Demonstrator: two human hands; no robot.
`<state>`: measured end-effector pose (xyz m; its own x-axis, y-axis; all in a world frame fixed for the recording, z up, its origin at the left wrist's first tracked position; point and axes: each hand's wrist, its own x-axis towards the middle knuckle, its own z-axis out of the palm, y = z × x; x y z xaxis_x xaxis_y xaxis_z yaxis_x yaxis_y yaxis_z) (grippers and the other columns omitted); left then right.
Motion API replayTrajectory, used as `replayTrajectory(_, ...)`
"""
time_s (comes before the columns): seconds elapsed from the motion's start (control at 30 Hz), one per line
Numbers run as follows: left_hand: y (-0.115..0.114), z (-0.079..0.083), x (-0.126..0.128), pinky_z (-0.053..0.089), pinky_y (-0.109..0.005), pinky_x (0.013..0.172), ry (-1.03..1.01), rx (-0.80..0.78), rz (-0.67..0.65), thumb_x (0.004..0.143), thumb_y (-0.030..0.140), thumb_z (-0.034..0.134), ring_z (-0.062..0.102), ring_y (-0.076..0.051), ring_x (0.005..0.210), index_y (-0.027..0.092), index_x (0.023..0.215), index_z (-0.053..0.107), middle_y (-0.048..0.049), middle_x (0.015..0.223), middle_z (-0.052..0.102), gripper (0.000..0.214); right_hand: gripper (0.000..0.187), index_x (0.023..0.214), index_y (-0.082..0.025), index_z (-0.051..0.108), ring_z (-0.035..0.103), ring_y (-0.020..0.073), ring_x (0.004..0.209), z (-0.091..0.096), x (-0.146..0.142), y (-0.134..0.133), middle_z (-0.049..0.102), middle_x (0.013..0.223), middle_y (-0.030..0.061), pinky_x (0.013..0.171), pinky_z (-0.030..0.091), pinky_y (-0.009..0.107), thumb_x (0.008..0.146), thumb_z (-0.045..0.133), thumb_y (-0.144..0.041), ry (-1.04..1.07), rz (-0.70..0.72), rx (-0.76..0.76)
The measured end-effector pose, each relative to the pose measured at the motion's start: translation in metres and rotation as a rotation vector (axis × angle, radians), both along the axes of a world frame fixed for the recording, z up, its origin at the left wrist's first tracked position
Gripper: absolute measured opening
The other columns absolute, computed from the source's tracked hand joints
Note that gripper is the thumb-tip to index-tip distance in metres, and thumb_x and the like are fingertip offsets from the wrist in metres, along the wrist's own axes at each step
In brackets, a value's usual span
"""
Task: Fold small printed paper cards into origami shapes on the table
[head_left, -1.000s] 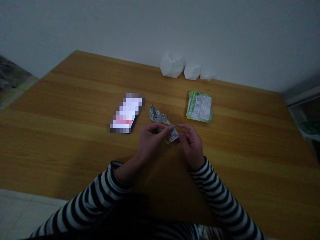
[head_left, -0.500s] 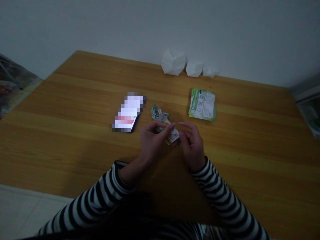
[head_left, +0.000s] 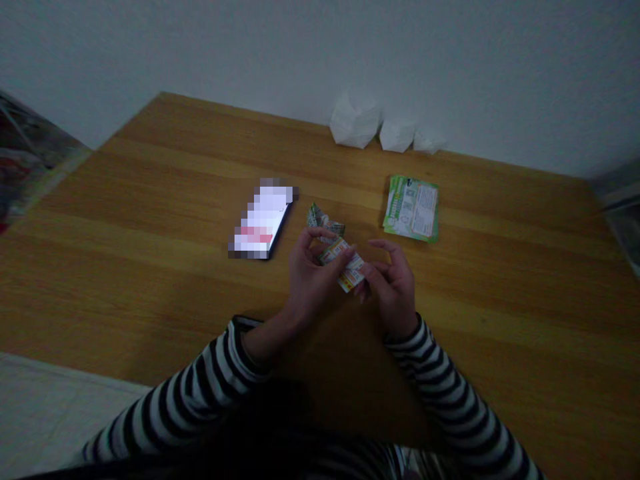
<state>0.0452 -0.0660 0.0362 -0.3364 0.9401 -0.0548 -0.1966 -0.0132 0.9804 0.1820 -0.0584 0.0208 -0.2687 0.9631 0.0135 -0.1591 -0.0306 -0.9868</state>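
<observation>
Between my hands is a small folded piece of printed paper (head_left: 353,275), white with orange and yellow print. My left hand (head_left: 313,273) pinches it, the thumb lying across its top face. From the other side, my right hand (head_left: 393,283) grips its right edge with the thumb, while the index finger is raised off the paper. The fingers beneath it are partly hidden. Just beyond my left fingers lies a folded, crumpled-looking printed paper piece (head_left: 323,220), green and grey, on the wooden table (head_left: 175,200).
A phone (head_left: 265,223) with a lit, pixelated screen lies to the left. At the right is a stack of green-and-white printed sheets (head_left: 413,210). Several white folded paper shapes (head_left: 355,123) stand along the table's back edge, against the wall (head_left: 250,53).
The view has shifted slightly, moving things a little to the right. More of the folded paper's printed face shows, and my right thumb now lies further over its edge.
</observation>
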Motion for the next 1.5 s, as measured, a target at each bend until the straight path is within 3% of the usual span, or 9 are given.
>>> replayTrajectory(0.37,0.002,-0.006,-0.001,0.058,-0.025,0.066,-0.173,0.089,-0.204,0.078,0.021,0.078,0.071,-0.014,0.069,0.021,0.101,0.048,0.0005,0.078,0.073,0.037,0.031,0.118,-0.028,0.052,0.052,0.0134,0.039,0.001,0.004,0.006,0.062,0.056,-0.0067,0.037,0.044,0.027,0.091,0.065,-0.036,-0.090,-0.071,0.078)
replayTrajectory(0.53,0.006,-0.014,-0.005,0.060,-0.031,0.078,-0.297,0.105,-0.320,0.078,0.027,0.079,0.074,-0.019,0.087,0.024,0.118,0.042,-0.0058,0.105,0.074,0.054,0.032,0.120,-0.027,0.052,0.051,0.0130,0.038,-0.004,0.007,0.008,0.064,0.058,-0.0056,0.036,0.042,0.027,0.091,0.065,-0.036,-0.090,-0.102,0.093)
replayTrajectory(0.73,0.007,-0.017,-0.010,0.059,-0.030,0.070,-0.150,-0.013,-0.315,0.076,0.028,0.081,0.073,-0.019,0.076,0.018,0.128,0.049,-0.0056,0.089,0.075,0.062,0.031,0.119,-0.027,0.052,0.055,0.0128,0.041,-0.007,0.004,0.006,0.064,0.058,-0.0065,0.038,0.045,0.025,0.091,0.064,-0.032,-0.128,-0.050,0.135)
replayTrajectory(0.87,0.010,-0.017,-0.013,0.058,-0.040,0.089,-0.211,0.072,-0.407,0.083,0.031,0.074,0.071,-0.024,0.103,0.028,0.151,0.027,-0.0117,0.129,0.066,0.083,0.027,0.116,-0.026,0.052,0.053,0.0109,0.039,-0.007,0.003,0.007,0.066,0.062,-0.0063,0.036,0.044,0.023,0.091,0.061,-0.032,-0.124,-0.163,0.127)
replayTrajectory(0.93,0.011,-0.018,-0.012,0.053,-0.044,0.099,-0.164,0.110,-0.378,0.085,0.034,0.072,0.064,-0.025,0.118,0.033,0.153,0.022,-0.0120,0.144,0.056,0.084,0.022,0.114,-0.025,0.053,0.050,0.0098,0.037,-0.008,0.006,0.007,0.066,0.061,-0.0066,0.036,0.041,0.022,0.093,0.059,-0.028,-0.210,-0.277,0.219)
replayTrajectory(1.07,0.006,-0.017,-0.009,0.045,-0.045,0.108,0.046,0.070,-0.309,0.091,0.042,0.064,0.058,-0.026,0.126,0.023,0.139,0.049,-0.0132,0.140,0.057,0.053,0.019,0.107,-0.023,0.061,0.056,0.0101,0.044,-0.007,0.015,0.007,0.071,0.070,-0.0016,0.045,0.047,0.023,0.089,0.060,-0.018,-0.576,-0.494,0.702)
replayTrajectory(1.23,0.001,-0.007,-0.008,0.053,-0.036,0.088,-0.006,-0.098,-0.573,0.093,0.051,0.056,0.068,-0.022,0.093,0.012,0.099,0.072,-0.0099,0.095,0.074,0.042,0.037,0.121,-0.026,0.059,0.072,0.0176,0.077,-0.002,0.018,0.006,0.076,0.095,0.0050,0.072,0.059,0.029,0.088,0.057,-0.011,-0.795,-0.163,1.115)
replayTrajectory(1.4,0.007,-0.009,-0.011,0.051,-0.026,0.071,-0.029,-0.042,-0.629,0.088,0.041,0.063,0.063,-0.014,0.072,0.012,0.083,0.071,-0.0041,0.077,0.070,0.030,0.066,0.147,-0.019,0.036,0.064,0.0172,0.069,-0.002,0.014,0.005,0.069,0.085,0.0018,0.067,0.057,0.032,0.085,0.059,-0.013,-0.654,0.135,0.873)
replayTrajectory(1.5,0.011,-0.013,-0.014,0.051,-0.024,0.069,0.021,-0.022,-0.601,0.089,0.040,0.063,0.063,-0.014,0.072,0.012,0.082,0.069,-0.0038,0.077,0.069,0.029,0.071,0.151,-0.022,0.030,0.062,0.0177,0.071,-0.002,0.016,0.005,0.065,0.086,0.0005,0.071,0.057,0.035,0.086,0.058,-0.015,-0.546,0.132,0.782)
